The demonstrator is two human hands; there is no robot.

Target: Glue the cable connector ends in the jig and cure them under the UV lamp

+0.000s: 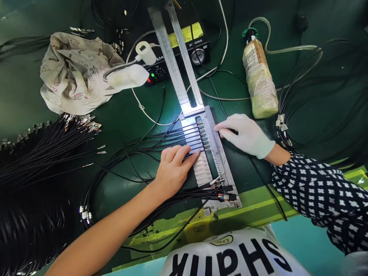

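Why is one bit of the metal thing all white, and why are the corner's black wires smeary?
Head view: glare washes out the metal jig at its upper end; the black wire bundle at lower left is blurred; the wide lens bends straight edges.

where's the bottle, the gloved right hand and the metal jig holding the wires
bottle (258, 80), head view, on its wrapped body
right hand (244, 135), head view, back of the glove
metal jig (222, 161), head view, bare right rail

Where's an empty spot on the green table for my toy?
Bare green table lies left of the crumpled beige cloth, above the bundle of black wires. More wires crowd the slotted metal jig, where the bare left hand and white-gloved right hand rest; cables ring the wrapped bottle.
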